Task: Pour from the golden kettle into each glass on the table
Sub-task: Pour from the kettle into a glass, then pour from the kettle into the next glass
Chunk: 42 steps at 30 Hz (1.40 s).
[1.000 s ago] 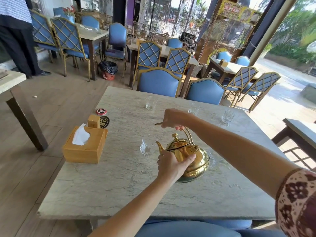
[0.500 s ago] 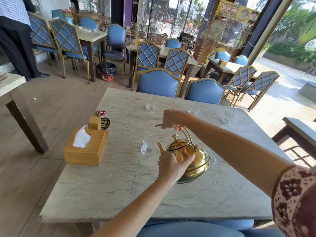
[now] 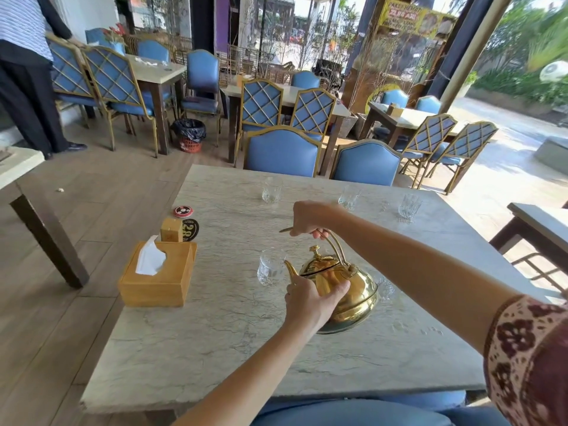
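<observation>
Our right hand (image 3: 309, 218) grips the kettle (image 3: 344, 290) handle, our left hand (image 3: 310, 299) cups its body; we count four glasses, the nearest glass (image 3: 270, 270) at the spout.

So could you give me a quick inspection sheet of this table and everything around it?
Surface: pale marble table, dry as far as can be seen.
Job's things: golden kettle tilted, spout at the near glass; three glasses stand along the far side; another glass shows partly behind the kettle.
Clutter: wooden tissue box, small wooden block, number sign, round red disc.
Hands: right hand grips the kettle handle; left hand, fingers spread, steadies the body.
Cables: nothing seen.
Surroundings: blue chairs, other tables, a bin, a person standing far left.
</observation>
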Each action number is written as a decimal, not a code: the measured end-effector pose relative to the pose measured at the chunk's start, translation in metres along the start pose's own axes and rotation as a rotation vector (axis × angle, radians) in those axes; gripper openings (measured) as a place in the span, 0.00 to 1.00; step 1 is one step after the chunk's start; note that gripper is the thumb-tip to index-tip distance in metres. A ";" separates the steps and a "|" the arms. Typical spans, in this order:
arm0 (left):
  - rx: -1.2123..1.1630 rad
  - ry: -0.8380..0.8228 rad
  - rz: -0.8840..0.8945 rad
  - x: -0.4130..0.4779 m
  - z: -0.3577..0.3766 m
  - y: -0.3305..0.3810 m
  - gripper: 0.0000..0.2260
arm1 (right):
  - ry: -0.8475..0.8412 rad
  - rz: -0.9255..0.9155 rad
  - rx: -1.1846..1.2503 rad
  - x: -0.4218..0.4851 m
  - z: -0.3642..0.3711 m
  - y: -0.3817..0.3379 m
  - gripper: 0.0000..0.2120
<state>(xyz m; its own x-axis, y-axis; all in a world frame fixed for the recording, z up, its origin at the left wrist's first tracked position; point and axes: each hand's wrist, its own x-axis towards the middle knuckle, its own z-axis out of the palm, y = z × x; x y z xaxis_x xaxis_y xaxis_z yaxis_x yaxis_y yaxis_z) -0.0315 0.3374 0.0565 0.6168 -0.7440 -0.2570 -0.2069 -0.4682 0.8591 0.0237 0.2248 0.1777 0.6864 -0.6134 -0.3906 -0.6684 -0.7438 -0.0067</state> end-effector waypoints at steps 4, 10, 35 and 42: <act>0.025 -0.015 -0.023 0.000 -0.003 -0.002 0.47 | 0.022 0.011 0.045 -0.003 0.002 0.002 0.17; 0.174 0.018 0.043 -0.012 0.002 -0.005 0.55 | 0.087 0.037 0.296 -0.023 0.018 0.028 0.14; -0.189 -0.288 0.131 -0.018 0.215 0.100 0.63 | 0.056 0.185 0.187 -0.067 0.021 0.280 0.13; -0.203 -0.217 0.073 -0.015 0.250 0.126 0.59 | -0.036 0.111 0.135 -0.047 0.018 0.307 0.13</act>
<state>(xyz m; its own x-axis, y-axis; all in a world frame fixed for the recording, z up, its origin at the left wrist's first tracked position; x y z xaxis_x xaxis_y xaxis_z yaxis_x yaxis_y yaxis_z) -0.2564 0.1704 0.0575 0.4248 -0.8669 -0.2611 -0.0755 -0.3213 0.9440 -0.2192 0.0299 0.1770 0.5974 -0.6777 -0.4287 -0.7734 -0.6283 -0.0846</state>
